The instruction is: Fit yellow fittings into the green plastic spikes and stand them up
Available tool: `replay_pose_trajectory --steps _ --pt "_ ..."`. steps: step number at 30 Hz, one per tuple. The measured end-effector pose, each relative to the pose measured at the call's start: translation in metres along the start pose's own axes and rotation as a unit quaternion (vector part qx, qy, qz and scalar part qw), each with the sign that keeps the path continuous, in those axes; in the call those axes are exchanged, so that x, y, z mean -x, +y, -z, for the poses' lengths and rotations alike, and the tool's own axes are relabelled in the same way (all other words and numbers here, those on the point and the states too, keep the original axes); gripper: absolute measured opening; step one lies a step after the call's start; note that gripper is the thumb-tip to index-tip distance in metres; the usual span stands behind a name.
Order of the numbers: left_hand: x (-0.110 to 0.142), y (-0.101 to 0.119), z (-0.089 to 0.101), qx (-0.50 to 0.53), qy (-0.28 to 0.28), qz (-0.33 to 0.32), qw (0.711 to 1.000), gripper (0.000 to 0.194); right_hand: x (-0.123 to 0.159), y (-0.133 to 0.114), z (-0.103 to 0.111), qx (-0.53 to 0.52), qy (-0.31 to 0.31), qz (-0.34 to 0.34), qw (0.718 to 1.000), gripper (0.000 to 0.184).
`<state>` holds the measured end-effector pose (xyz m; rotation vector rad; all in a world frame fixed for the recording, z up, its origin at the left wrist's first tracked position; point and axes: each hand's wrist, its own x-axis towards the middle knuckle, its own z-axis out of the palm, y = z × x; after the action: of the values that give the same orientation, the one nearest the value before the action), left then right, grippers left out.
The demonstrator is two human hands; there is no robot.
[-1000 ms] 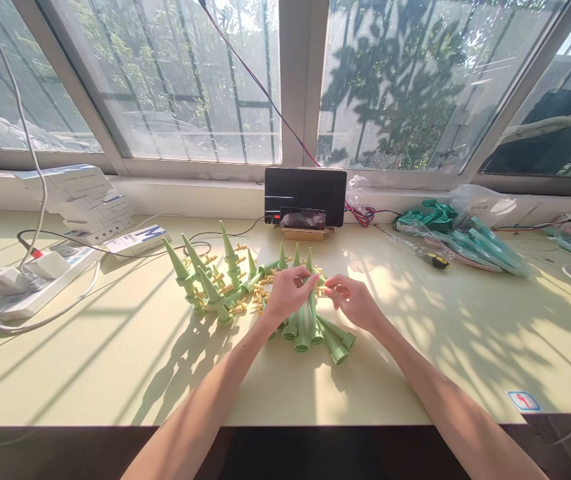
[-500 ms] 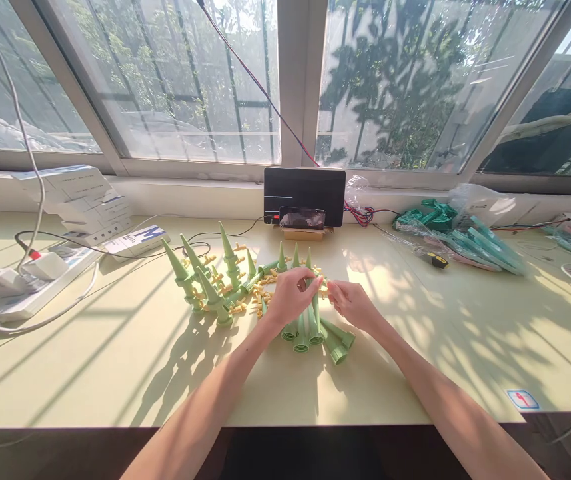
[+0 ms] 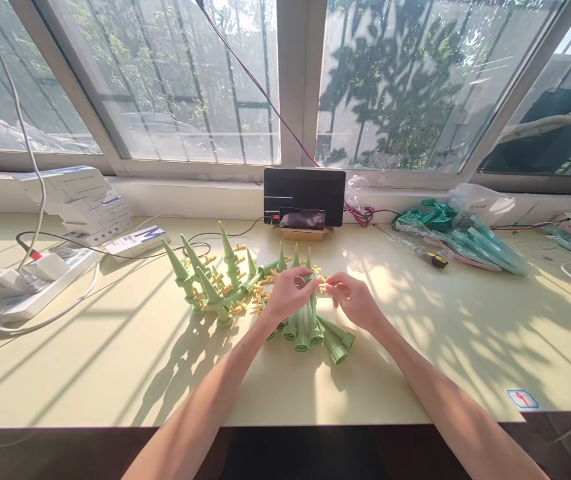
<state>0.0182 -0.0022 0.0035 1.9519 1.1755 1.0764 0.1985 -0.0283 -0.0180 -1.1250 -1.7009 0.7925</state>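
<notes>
My left hand (image 3: 290,293) is closed in a pinch above a group of green cone-shaped plant watering spikes (image 3: 302,333), which lie with their open ends toward me. Between the two hands sits a small yellow valve (image 3: 322,287), partly covered by fingers. My right hand (image 3: 352,300) pinches it from the right with thumb and forefinger, the other fingers curled loosely. More yellow valves (image 3: 260,300) lie in a pile left of my left hand. Further left, several green spikes (image 3: 210,290) stand point up with yellow valves fitted to them.
A black tablet (image 3: 304,190) with a phone (image 3: 302,219) before it stands at the back. To the left are a white power strip (image 3: 30,287) and white boxes (image 3: 80,200). Green plastic packets (image 3: 485,243) and a black-and-yellow cutter (image 3: 436,260) lie at the right.
My right hand has rolled slightly, with its fingers loosening and spreading around the pinch. My left hand stays almost in place. The standing spikes have not moved.
</notes>
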Motion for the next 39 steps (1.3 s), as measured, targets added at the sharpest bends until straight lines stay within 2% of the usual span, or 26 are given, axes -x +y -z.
replay_pose_trajectory --steps 7,15,25,31,39 --pt "0.002 0.000 -0.001 0.028 -0.042 -0.014 0.999 0.042 -0.001 0.001 0.000 0.011 0.029 -0.012 0.999 0.029" --pt "0.004 0.002 -0.007 -0.032 -0.009 -0.084 0.996 0.038 0.001 -0.001 -0.002 0.066 0.033 -0.021 0.997 0.035" --pt "0.009 0.002 -0.013 -0.100 0.015 -0.151 0.983 0.035 0.000 0.006 -0.005 0.025 0.026 -0.038 0.999 0.044" --pt "0.006 0.002 -0.012 -0.090 0.017 -0.127 0.988 0.035 0.000 0.003 -0.004 0.033 0.030 -0.043 0.998 0.047" --pt "0.003 0.003 -0.004 -0.035 0.014 -0.063 0.997 0.036 0.001 -0.003 -0.001 0.048 -0.005 -0.001 0.999 0.034"
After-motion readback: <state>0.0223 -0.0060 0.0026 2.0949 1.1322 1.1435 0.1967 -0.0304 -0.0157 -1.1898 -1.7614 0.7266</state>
